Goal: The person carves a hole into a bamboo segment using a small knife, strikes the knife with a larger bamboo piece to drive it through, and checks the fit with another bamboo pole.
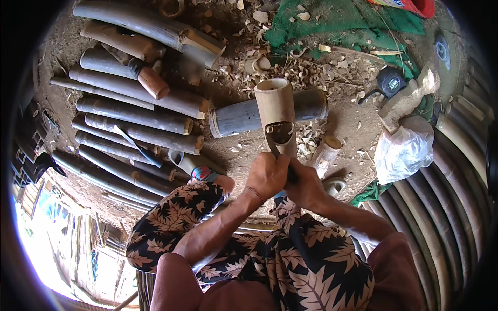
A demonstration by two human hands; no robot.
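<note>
A pale bamboo tube (275, 103) with an open top end and an oval hole cut in its side leans on a dark bamboo length (238, 118) lying across the ground. My right hand (307, 185) is closed round the dark handle of a knife. The narrow, dark knife blade (272, 143) reaches up to the lower left edge of the hole. Beside it, my left hand (267, 176) is closed at the base of the blade, against my right hand. The lower end of the tube is hidden by my hands.
Several dark bamboo lengths lie at the left, with a wooden-handled tool (150, 82) and another knife (137, 146) on them. Shavings (311, 70) litter the ground. A tape measure (390, 81), wooden mallet-like piece (407, 101) and plastic bag (404, 150) lie right, near more bamboo (441, 207).
</note>
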